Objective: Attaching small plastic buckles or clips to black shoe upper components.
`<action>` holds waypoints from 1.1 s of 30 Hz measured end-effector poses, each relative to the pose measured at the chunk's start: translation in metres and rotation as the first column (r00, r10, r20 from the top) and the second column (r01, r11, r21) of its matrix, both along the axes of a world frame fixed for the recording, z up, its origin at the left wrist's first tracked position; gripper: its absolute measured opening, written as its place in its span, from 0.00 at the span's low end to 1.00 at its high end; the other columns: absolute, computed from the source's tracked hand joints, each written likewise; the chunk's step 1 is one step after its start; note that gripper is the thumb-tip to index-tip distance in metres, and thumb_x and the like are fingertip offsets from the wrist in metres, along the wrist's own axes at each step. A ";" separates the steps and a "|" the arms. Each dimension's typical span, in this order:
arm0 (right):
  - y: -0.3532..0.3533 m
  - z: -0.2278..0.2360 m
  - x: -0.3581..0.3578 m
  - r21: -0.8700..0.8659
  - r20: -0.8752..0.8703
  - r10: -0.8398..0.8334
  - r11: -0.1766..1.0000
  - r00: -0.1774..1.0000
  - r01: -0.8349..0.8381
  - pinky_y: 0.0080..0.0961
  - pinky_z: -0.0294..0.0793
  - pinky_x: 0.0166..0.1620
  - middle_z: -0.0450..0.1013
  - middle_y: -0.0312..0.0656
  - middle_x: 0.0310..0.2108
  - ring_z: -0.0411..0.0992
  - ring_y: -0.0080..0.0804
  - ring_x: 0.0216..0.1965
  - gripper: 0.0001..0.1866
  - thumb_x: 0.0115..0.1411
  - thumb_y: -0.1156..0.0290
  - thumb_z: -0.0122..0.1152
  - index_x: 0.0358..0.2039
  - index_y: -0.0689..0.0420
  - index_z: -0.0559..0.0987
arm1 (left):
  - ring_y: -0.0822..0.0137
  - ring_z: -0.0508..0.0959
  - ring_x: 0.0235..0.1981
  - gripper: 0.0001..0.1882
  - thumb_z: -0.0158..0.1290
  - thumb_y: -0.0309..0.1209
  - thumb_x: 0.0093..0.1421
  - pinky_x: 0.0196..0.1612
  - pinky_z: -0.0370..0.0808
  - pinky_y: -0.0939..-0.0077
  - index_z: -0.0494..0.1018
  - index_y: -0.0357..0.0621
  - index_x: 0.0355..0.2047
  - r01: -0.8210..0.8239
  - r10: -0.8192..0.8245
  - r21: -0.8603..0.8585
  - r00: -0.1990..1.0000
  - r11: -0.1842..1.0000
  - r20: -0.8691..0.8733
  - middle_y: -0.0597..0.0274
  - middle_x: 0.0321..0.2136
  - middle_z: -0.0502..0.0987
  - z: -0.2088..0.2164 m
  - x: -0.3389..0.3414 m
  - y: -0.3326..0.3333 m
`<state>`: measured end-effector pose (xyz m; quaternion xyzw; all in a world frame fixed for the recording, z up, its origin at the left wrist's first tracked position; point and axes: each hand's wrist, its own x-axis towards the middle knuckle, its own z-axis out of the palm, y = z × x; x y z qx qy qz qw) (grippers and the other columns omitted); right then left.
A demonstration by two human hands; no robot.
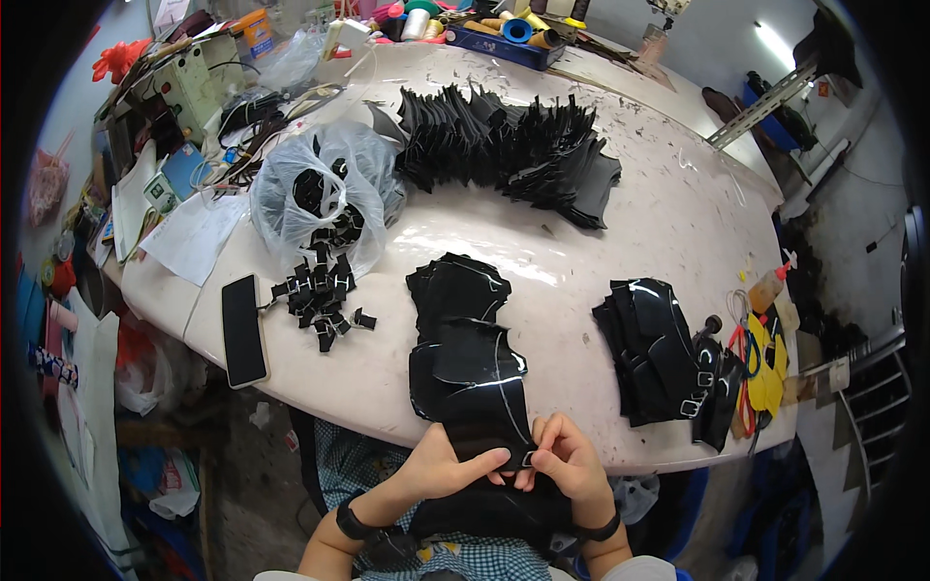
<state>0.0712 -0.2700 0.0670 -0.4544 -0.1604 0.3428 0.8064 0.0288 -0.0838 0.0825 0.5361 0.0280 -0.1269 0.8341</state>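
Note:
At the table's near edge my left hand (453, 469) presses its thumb on a glossy black leather-like piece (477, 438), its fingers curled mostly out of sight. Beside it my right hand (570, 459) is closed in a pinch at a small silver buckle (528, 459) on the piece's right edge. Directly beyond, a pile of similar black cut pieces (470, 353) lies on the tabletop. To the left are a heap of small black straps with buckles (318, 290) and an open clear plastic bag (373, 198) with more inside.
A phone (244, 331) lies at the left edge. A long row of stacked black pieces (504, 145) stands at the back. On the right are buckled black pieces (651, 353), scissors (744, 353) and a yellow item (766, 373). Thread spools fill a blue tray (504, 45).

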 end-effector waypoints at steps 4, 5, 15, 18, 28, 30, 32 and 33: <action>0.003 0.006 0.000 -0.279 0.362 -0.120 0.932 0.924 0.230 0.17 0.68 0.30 0.63 0.40 0.30 0.68 0.25 0.26 0.08 0.54 0.78 0.55 0.32 0.61 0.66 | 0.73 0.77 0.27 0.10 0.53 0.22 0.52 0.27 0.74 0.82 0.71 0.32 0.35 0.016 -0.046 0.268 0.993 0.963 0.106 0.58 0.29 0.76 0.006 -0.001 -0.002; 0.002 0.009 0.002 -0.346 0.494 -0.050 0.904 0.868 0.250 0.17 0.67 0.30 0.64 0.40 0.30 0.67 0.25 0.26 0.08 0.53 0.79 0.57 0.31 0.61 0.67 | 0.73 0.77 0.27 0.10 0.53 0.22 0.52 0.27 0.74 0.81 0.71 0.32 0.35 -0.015 -0.044 0.329 0.984 0.944 0.171 0.58 0.29 0.76 0.008 -0.001 -0.005; -0.090 0.037 0.062 -0.101 0.974 -0.195 0.059 0.111 0.993 0.23 0.59 0.26 0.61 0.41 0.20 0.60 0.28 0.21 0.10 0.58 0.75 0.46 0.35 0.69 0.72 | 0.65 0.75 0.21 0.12 0.54 0.25 0.46 0.24 0.72 0.78 0.74 0.36 0.33 -0.399 -0.238 0.482 0.523 0.780 0.818 0.56 0.26 0.76 0.074 -0.013 -0.003; -0.119 0.023 0.083 -0.296 0.889 0.262 -0.297 0.375 0.908 0.29 0.63 0.37 0.67 0.44 0.28 0.66 0.38 0.33 0.13 0.56 0.70 0.50 0.38 0.64 0.74 | 0.65 0.75 0.22 0.09 0.52 0.23 0.46 0.22 0.70 0.80 0.74 0.33 0.29 -0.511 -0.061 0.212 0.297 0.833 0.953 0.53 0.25 0.75 0.095 -0.016 -0.016; -0.081 0.020 0.057 0.075 0.960 0.275 -0.103 -0.044 0.992 0.36 0.61 0.47 0.68 0.45 0.35 0.66 0.43 0.43 0.07 0.51 0.78 0.53 0.33 0.62 0.74 | 0.71 0.73 0.15 0.05 0.49 0.23 0.42 0.18 0.69 0.86 0.75 0.39 0.15 -0.823 0.148 0.146 0.267 0.549 0.952 0.61 0.16 0.74 0.118 -0.037 -0.024; -0.064 0.023 0.049 0.080 0.981 0.173 0.028 -0.084 0.996 0.35 0.64 0.45 0.68 0.46 0.32 0.67 0.44 0.41 0.06 0.50 0.82 0.53 0.30 0.63 0.73 | 0.72 0.73 0.14 0.06 0.49 0.23 0.42 0.18 0.69 0.86 0.76 0.40 0.14 -0.874 0.153 0.099 0.193 0.475 0.969 0.63 0.16 0.75 0.116 -0.039 -0.024; -0.048 0.021 0.043 0.016 0.993 0.117 0.146 -0.033 0.989 0.32 0.67 0.40 0.68 0.46 0.29 0.68 0.42 0.35 0.06 0.48 0.83 0.53 0.28 0.63 0.73 | 0.73 0.72 0.14 0.06 0.49 0.23 0.43 0.18 0.69 0.86 0.76 0.42 0.15 -0.876 0.122 0.098 0.175 0.472 0.977 0.64 0.16 0.76 0.116 -0.040 -0.018; -0.040 0.018 0.040 -0.032 0.996 0.086 0.208 0.014 0.978 0.31 0.68 0.38 0.69 0.46 0.28 0.68 0.42 0.33 0.06 0.48 0.83 0.54 0.28 0.63 0.73 | 0.73 0.72 0.14 0.06 0.49 0.23 0.43 0.18 0.69 0.86 0.76 0.42 0.16 -0.874 0.093 0.098 0.161 0.476 0.983 0.65 0.16 0.76 0.115 -0.038 -0.013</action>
